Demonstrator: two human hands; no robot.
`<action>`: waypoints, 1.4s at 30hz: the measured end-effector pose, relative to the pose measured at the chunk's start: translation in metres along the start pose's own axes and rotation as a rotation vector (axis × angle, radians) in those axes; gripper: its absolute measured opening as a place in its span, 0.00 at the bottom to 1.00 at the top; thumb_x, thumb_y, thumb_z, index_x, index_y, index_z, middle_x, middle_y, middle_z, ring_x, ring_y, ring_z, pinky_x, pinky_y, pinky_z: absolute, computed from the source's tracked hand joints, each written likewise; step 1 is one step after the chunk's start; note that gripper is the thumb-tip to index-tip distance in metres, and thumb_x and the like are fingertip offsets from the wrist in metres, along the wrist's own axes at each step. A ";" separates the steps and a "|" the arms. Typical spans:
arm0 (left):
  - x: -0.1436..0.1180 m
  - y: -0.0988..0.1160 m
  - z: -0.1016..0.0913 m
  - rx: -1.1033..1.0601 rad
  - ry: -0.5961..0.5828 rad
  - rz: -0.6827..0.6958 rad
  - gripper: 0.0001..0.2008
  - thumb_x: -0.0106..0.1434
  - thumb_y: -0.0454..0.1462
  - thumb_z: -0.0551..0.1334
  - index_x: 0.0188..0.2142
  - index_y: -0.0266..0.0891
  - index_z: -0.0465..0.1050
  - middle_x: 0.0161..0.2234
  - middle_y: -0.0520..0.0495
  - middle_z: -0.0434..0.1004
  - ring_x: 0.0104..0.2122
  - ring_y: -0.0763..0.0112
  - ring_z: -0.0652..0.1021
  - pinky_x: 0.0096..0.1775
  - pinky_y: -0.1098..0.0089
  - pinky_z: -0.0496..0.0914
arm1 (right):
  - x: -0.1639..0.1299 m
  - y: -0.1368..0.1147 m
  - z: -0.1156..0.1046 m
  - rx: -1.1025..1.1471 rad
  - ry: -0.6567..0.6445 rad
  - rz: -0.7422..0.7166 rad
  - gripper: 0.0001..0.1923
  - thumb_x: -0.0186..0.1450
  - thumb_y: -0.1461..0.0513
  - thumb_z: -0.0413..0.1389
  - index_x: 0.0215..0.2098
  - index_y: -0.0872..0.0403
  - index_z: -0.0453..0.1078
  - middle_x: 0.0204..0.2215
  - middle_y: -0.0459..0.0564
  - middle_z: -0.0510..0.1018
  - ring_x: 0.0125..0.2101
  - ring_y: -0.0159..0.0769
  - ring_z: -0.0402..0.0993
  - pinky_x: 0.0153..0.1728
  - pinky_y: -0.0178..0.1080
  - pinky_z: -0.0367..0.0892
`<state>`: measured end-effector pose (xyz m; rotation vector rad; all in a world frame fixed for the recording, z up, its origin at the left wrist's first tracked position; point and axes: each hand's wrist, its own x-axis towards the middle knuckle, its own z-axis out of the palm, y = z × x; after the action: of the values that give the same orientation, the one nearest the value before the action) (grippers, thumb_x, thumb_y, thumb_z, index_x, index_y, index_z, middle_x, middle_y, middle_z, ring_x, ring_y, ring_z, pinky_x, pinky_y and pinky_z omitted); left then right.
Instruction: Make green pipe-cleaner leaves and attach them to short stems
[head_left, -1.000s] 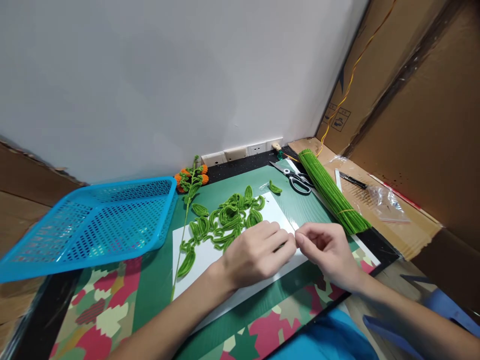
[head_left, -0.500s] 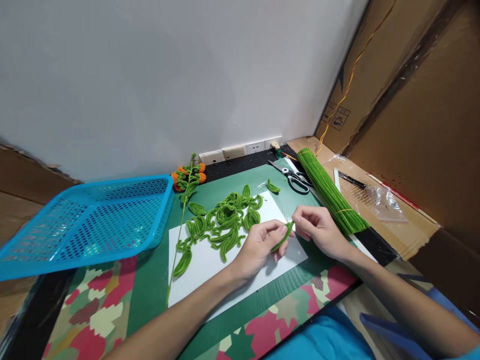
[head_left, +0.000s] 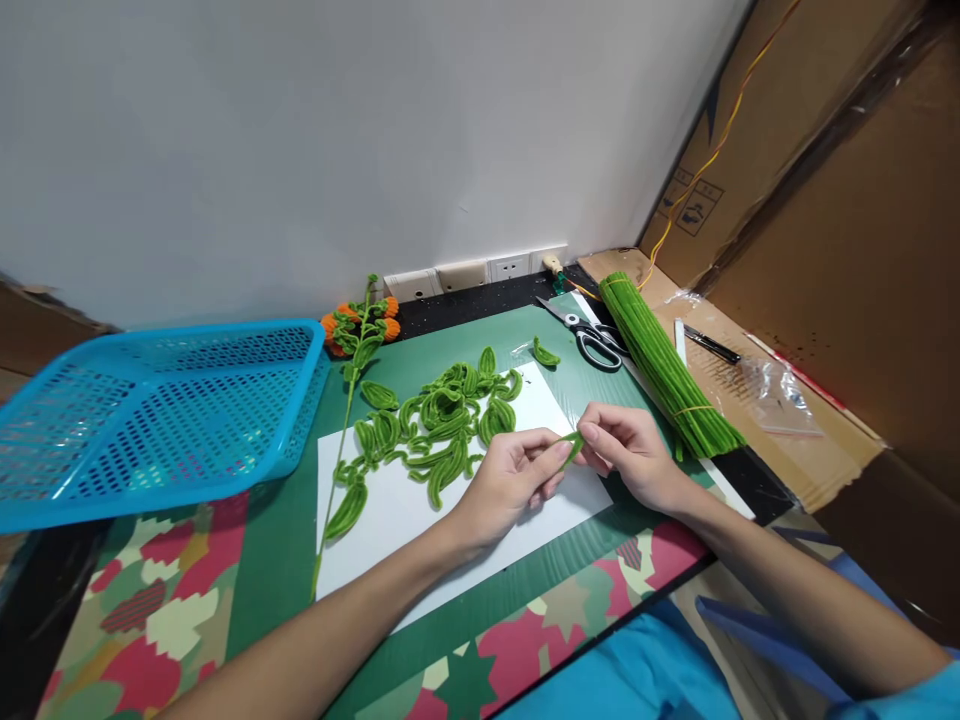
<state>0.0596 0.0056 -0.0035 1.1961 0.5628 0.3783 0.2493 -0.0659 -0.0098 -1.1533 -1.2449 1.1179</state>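
Lit evenly and moderately, seemingly from above, bright on the white paper (head_left: 397,520) near the middle of the desk (head_left: 465,307), dim across the brown cardboard (head_left: 847,250) beyond the right edge. Shaded softly under the left hand (head_left: 517,480), glinting on the plastic bag (head_left: 780,395) to its right. Mostly sharp, though stretched wide at the blue basket (head_left: 296,400) over the left edge.

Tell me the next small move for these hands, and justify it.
Probably a gentle twist of the green piece at its far end with the right hand, the left hand steadying it. Both hands pinch it, the right at that end, and similar green leaves on the white paper narrow toward their ends.
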 end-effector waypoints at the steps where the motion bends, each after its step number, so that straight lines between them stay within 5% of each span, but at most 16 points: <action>1: 0.000 0.000 0.000 -0.017 -0.001 0.004 0.21 0.73 0.52 0.64 0.36 0.36 0.74 0.22 0.55 0.65 0.20 0.79 0.62 0.23 0.75 0.55 | 0.000 0.001 0.000 -0.010 0.012 -0.007 0.21 0.76 0.49 0.56 0.30 0.54 0.69 0.20 0.41 0.67 0.21 0.28 0.59 0.24 0.33 0.56; 6: 0.001 -0.006 -0.001 -0.151 -0.023 0.003 0.17 0.74 0.51 0.62 0.39 0.39 0.69 0.22 0.59 0.58 0.21 0.79 0.58 0.24 0.75 0.51 | -0.003 0.004 0.001 -0.151 0.050 -0.053 0.14 0.75 0.52 0.58 0.40 0.54 0.74 0.25 0.43 0.72 0.24 0.30 0.66 0.25 0.33 0.61; 11: 0.001 -0.007 -0.002 -0.155 -0.028 0.004 0.18 0.73 0.50 0.64 0.37 0.37 0.71 0.25 0.59 0.48 0.23 0.79 0.52 0.25 0.73 0.45 | -0.007 0.006 0.000 -0.358 0.071 -0.255 0.09 0.74 0.58 0.61 0.49 0.52 0.78 0.38 0.52 0.83 0.35 0.37 0.80 0.34 0.37 0.74; 25: 0.005 -0.005 -0.002 -0.107 0.046 0.060 0.18 0.73 0.50 0.62 0.38 0.36 0.74 0.27 0.50 0.73 0.22 0.76 0.72 0.25 0.72 0.60 | -0.007 0.008 0.000 -0.372 0.244 -0.351 0.04 0.71 0.62 0.64 0.39 0.51 0.83 0.30 0.51 0.85 0.27 0.38 0.81 0.32 0.41 0.79; 31: 0.007 -0.006 -0.005 -0.253 0.039 0.090 0.19 0.76 0.49 0.57 0.40 0.35 0.75 0.28 0.49 0.74 0.23 0.73 0.75 0.27 0.70 0.65 | -0.008 0.009 0.000 -0.289 0.262 -0.308 0.03 0.71 0.62 0.64 0.41 0.51 0.82 0.31 0.50 0.84 0.26 0.36 0.81 0.29 0.40 0.79; 42: 0.008 -0.008 0.001 -0.153 0.140 0.158 0.16 0.71 0.50 0.65 0.44 0.40 0.69 0.27 0.55 0.73 0.20 0.77 0.73 0.23 0.74 0.64 | -0.012 0.012 0.001 -0.419 0.254 -0.254 0.07 0.70 0.60 0.64 0.46 0.52 0.80 0.34 0.50 0.86 0.28 0.37 0.83 0.32 0.39 0.81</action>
<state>0.0662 0.0068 -0.0128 1.0750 0.5513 0.6320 0.2477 -0.0766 -0.0225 -1.3518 -1.4132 0.5145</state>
